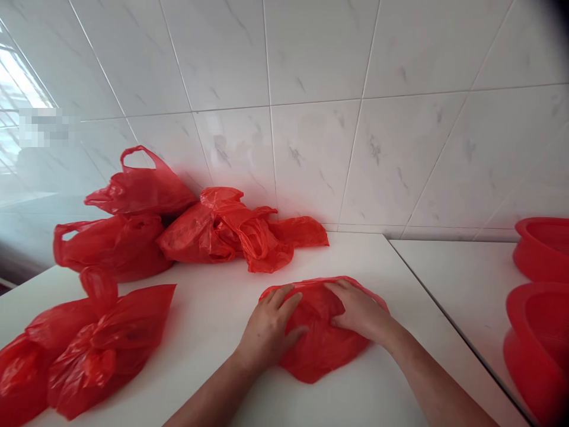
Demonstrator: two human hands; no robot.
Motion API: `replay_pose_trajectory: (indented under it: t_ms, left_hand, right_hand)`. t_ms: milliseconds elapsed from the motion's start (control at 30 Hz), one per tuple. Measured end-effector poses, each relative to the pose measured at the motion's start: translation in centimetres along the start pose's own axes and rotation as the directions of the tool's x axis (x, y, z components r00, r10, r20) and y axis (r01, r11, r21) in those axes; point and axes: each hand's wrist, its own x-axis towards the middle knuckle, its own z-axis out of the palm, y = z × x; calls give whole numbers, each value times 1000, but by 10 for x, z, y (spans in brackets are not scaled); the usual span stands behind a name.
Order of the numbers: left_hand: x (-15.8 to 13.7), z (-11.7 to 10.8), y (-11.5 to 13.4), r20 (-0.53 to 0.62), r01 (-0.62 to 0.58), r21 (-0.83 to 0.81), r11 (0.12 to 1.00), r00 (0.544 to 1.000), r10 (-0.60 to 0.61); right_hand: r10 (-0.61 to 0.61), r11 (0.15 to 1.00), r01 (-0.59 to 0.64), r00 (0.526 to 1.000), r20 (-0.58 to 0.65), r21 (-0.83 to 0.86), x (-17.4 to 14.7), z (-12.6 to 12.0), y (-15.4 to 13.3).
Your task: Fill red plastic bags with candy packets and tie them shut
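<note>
A red plastic bag lies crumpled on the white table in front of me, its rim toward the wall. My left hand rests on the bag's left side, fingers curved over the rim and thumb held apart. From the right, my right hand reaches onto the bag's upper part, with a gap between thumb and fingers. Neither hand pinches the plastic visibly. Whatever the bag contains, if anything, is hidden.
Several filled red bags are piled at the back left, among them a bag with a loop handle and a rumpled bag. A knotted bag sits at the front left. Red plastic basins stand on the right, past a table seam. Behind is a tiled wall.
</note>
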Motion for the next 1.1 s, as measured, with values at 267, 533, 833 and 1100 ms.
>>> replay_pose_trajectory:
  t_ms: [267, 533, 833, 1100]
  left_hand:
    - [2, 1, -16, -217, 228, -158, 961, 941, -259]
    - [5, 8, -27, -130, 335, -467, 818, 889, -438]
    - [4, 12, -29, -119, 322, -547, 773, 884, -452]
    - [6, 11, -32, -120, 427, -616, 662, 780, -615]
  right_hand:
    - [-140, 988, 130, 978, -153, -78, -3, -2, -17]
    - [-274, 958, 245, 934, -229, -150, -9, 15, -39]
    - [-304, 944, 273, 938, -164, -186, -6, 32, -30]
    - [-285, 949, 268, 955, -86, -166, -8, 33, -36]
